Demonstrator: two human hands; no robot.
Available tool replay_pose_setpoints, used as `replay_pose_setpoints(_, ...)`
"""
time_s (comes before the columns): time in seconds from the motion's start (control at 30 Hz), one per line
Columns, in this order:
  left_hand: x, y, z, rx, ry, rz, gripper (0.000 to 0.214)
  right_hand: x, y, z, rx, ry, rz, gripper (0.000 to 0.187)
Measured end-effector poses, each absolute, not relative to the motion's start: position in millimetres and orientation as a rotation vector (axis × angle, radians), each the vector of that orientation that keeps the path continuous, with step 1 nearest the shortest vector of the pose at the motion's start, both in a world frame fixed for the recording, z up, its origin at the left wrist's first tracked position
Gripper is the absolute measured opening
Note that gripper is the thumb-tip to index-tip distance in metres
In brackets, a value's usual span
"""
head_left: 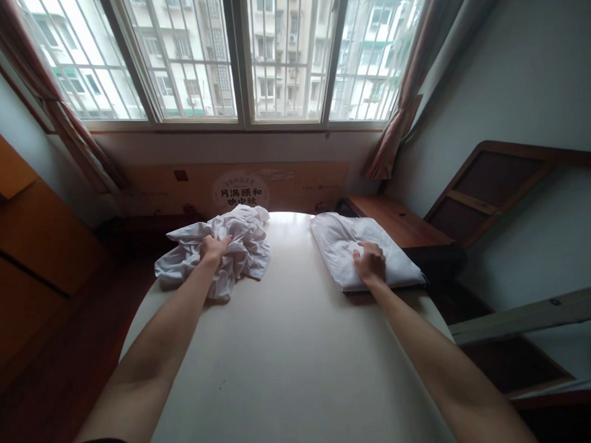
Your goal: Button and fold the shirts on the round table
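Observation:
On the far left of the white table (pixel 271 350) lies a crumpled heap of white fabric (pixel 249 242), perhaps a shirt. My left hand (pixel 216 248) is closed on its folds, with the thumb pointing right and the other fingers partly hidden in the cloth. Across the table, a flat, neatly folded stack of white cloth (pixel 333 239) rests near the right edge, with a dark layer showing along its lower side. My right hand (pixel 370 261) lies on top of this stack, fingers spread and slightly bent, thumb apart.
A barred window (pixel 286 59) spans the wall ahead, with curtains (pixel 393 134) at its sides. Below it stands a printed cardboard panel (pixel 297 183). Wooden furniture (pixel 402 222) is behind the table on the right, and an orange-brown cabinet (pixel 37 238) is at left.

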State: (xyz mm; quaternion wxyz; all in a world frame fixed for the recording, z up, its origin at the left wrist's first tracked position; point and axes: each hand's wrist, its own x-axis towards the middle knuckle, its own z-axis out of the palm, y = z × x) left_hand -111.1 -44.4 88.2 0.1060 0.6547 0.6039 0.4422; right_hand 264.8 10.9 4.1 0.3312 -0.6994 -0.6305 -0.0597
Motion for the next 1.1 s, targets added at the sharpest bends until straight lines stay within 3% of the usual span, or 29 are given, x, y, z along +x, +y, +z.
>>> replay_pose_setpoints(0.13, -97.7, -56.0, 76.9, 1.812, 1.881, 1.476, 0.028, 226.6, -10.4, 15.1, -1.491, -1.461, 0.137, 0.032)
replay_pose_setpoints(0.3, -54.4, -96.3, 51.2, 2.018, 1.646, 1.618, 0.014, 154.8, -58.6, 29.5, -1.099, -1.218, 1.391, 0.052)
replay_pose_setpoints(0.4, -27.6, -135.6, 44.9, 2.33, 1.241, 1.287, 0.017, 124.9, -81.3, 34.7, -0.912, -1.208, 1.748, 0.054)
replay_pose_setpoints(0.53, -23.2, -170.8, 61.2, 2.628, 0.729, 0.742, 0.008, 116.1, -93.8, 28.2, -0.991, -1.48, 1.522, 0.038)
replay_pose_setpoints(0.63, -58.7, -160.7, 81.3, 2.595, 0.97, 1.008, 0.018, 129.6, -98.4, 14.5, -1.107, -1.621, 1.315, 0.02)
replay_pose_setpoints(0.7, -96.7, -136.6, 87.9, 2.362, 1.502, 1.33, 0.024, 143.0, -102.2, 7.5, -1.156, -1.63, 1.234, 0.025)
replay_pose_setpoints(0.8, -152.2, -95.6, 77.5, 1.767, 2.019, 1.251, 0.072, 159.1, -107.9, 9.2, -1.263, -1.566, 1.097, 0.035)
replay_pose_setpoints(0.9, -179.6, -74.4, 48.8, 1.425, 1.753, 1.007, 0.086, 163.3, -109.1, 26.7, -1.243, -1.468, 1.04, 0.034)
replay_pose_setpoints(1.0, -178.4, -74.5, 23.4, 1.4, 1.632, 0.872, 0.074, 158.5, -102.5, 48.6, -1.107, -1.285, 1.245, 0.036)
replay_pose_setpoints(1.1, -172.4, -74.7, 17.2, 1.558, 1.65, 0.808, 0.047, 152.7, -91.6, 61.4, -1.057, -1.099, 1.269, 0.036)
